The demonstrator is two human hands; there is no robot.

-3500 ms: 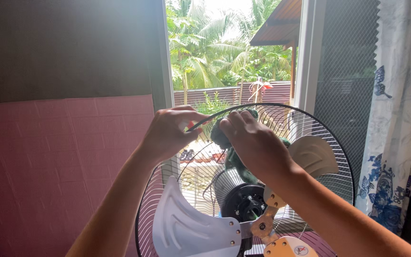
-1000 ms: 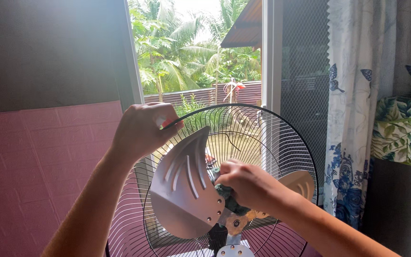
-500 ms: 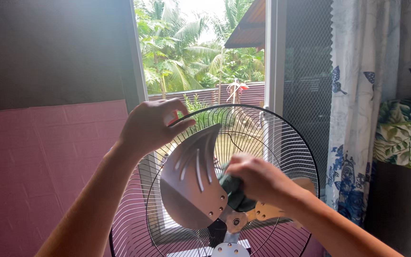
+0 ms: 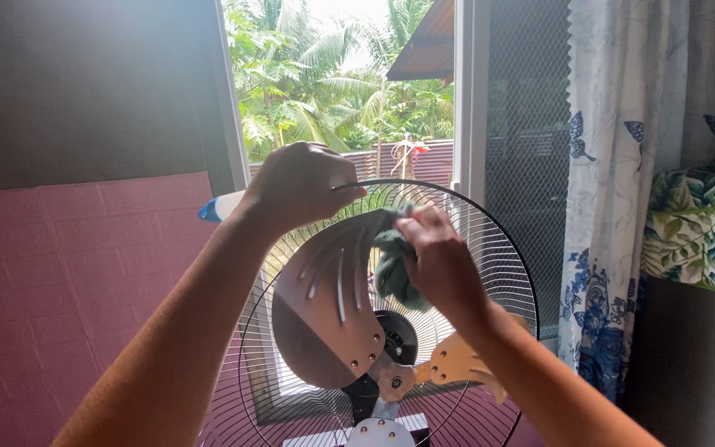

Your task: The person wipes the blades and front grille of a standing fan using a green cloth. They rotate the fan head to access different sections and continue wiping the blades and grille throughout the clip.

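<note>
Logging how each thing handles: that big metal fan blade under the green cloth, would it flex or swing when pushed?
The blade looks like stiff sheet metal riveted to the hub, so it probably barely flexes. It would likely swing round under the cloth in the right hand. The left hand grips only the guard rim.

1. Left hand (image 4: 299,184) grips top rim of wire fan guard (image 4: 502,273).
2. Right hand (image 4: 439,261) presses dark green cloth (image 4: 391,269) against upper edge of metal fan blade (image 4: 328,310).
3. Window behind.
</note>
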